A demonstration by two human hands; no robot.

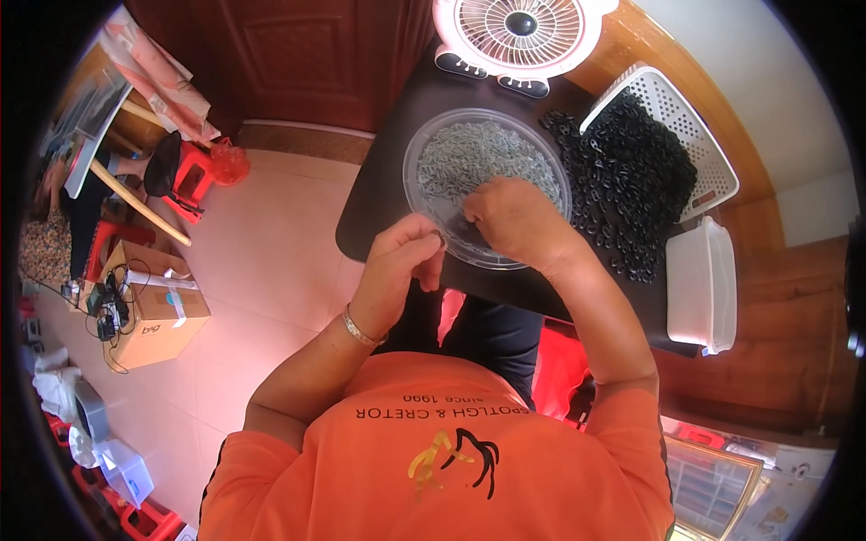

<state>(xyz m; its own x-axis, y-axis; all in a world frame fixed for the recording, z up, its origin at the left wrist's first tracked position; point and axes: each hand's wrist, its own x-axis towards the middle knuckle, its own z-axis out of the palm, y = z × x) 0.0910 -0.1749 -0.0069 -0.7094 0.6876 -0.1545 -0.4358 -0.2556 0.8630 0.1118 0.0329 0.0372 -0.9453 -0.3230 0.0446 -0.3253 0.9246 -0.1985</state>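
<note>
A round clear plastic tub (411,171) full of small grey, screw-like pieces (492,149) stands on the dark table. My right hand (521,221) reaches over its near side, fingers curled down at the pieces; whatever the fingertips hold is hidden. By the tub's near left rim, my left hand (401,261) is closed in a pinch. A small dark spot shows between its thumb and forefinger, too small to name. Right of the tub, a heap of small black plastic parts (631,171) spills from a tipped white perforated basket (708,162).
A pink-and-white fan (520,25) stands at the table's back. At its right edge is a white plastic bin (702,287). On the floor at left are a cardboard box (161,316) with cables and a red stool (189,180). Another person sits at far left.
</note>
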